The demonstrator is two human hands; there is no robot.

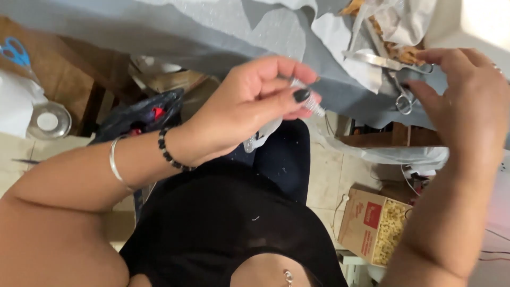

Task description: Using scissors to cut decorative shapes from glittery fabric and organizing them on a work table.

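My left hand (255, 106) pinches a small crumpled metal tube (311, 105) between thumb and fingers, its threaded nozzle bare and pointing right. A silver bangle and a black bead bracelet sit on that wrist. My right hand (462, 101) hovers at the right with curved, spread fingers. Its index fingertip is beside the handles of metal scissors (396, 72), and I see nothing in it. The scissors lie on grey fabric (186, 32) spread across the table, next to pale cut-out pieces (332, 32).
Blue-handled scissors (16, 53) and a round glass lid (48, 121) lie at the far left. A black bag with red parts (141, 114) sits below the fabric edge. A cardboard box (374, 226) stands on the tiled floor at the lower right.
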